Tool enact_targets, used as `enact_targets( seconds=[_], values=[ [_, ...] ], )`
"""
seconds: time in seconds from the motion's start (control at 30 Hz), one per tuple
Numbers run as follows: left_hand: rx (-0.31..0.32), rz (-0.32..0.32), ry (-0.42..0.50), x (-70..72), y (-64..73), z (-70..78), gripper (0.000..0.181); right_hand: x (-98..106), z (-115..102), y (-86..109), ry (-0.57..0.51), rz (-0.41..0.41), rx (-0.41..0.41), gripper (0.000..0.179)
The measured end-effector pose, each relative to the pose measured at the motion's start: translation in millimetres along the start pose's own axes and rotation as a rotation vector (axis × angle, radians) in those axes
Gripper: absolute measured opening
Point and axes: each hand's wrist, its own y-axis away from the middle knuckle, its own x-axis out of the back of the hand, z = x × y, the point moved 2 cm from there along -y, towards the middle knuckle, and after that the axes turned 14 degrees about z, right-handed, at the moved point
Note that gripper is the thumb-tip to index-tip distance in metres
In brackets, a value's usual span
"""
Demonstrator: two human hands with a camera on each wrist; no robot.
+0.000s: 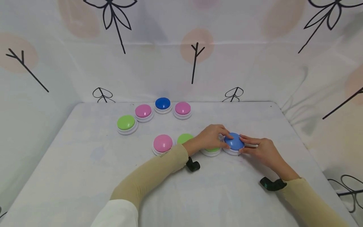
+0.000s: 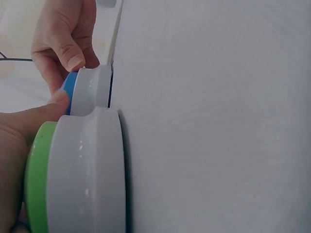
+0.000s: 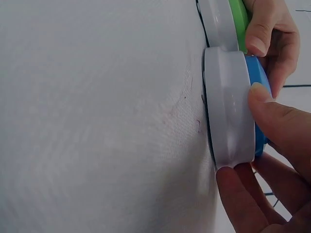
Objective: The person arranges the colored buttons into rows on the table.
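There are three pink buttons (image 1: 163, 143), three green buttons (image 1: 126, 122) and two blue buttons (image 1: 235, 142), four toward eleven o'clock of the surface (image 1: 82, 167), plus two hands (image 1: 263, 152).

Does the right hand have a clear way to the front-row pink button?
Probably not directly: the left hand and tan sleeve lie between the right hand and that pink button.

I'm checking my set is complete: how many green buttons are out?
3. One green button sits leftmost at the back. A second is beside the front pink one; a third, beside the front blue one. The left arm partly hides both; another could be covered.
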Motion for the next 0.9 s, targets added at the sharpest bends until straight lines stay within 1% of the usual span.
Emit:
enact_targets(
  seconds=[0.13, 0.23, 0.4, 0.57, 0.67, 0.77, 0.9],
  values=[
    [-0.015, -0.005, -0.009, 3.2, -2.0, 2.3, 0.033, 2.5, -0.6, -0.6, -0.021, 0.004, 0.005, 0.063],
    [-0.016, 0.007, 0.0, 5.2, -3.3, 2.5, 0.033, 4.1, -1.4, -0.5, -0.044, 0.003, -0.004, 0.061],
    [0.033, 0.02, 0.072, 5.3, -4.6, -0.1, 0.036, 6.0, -1.1, 0.5, -0.056, -0.018, -0.022, 0.057],
    [0.083, -0.017, 0.132, 4.9, -3.8, -1.8, 0.038, 6.8, -1.8, 1.0, -0.096, -0.059, -0.018, 0.052],
    [0.088, -0.044, 0.144, 5.9, -3.7, -1.7, 0.037, 7.1, -1.1, 0.5, -0.115, -0.068, -0.034, 0.05],
    [0.088, -0.051, 0.146, 9.2, -4.3, -0.9, 0.035, 7.6, 0.4, -0.9, -0.124, -0.058, -0.042, 0.047],
    [0.097, -0.036, 0.152, 15.8, -5.0, -0.7, 0.033, 10.1, 1.5, -4.0, -0.123, -0.013, -0.023, 0.042]
  ],
)
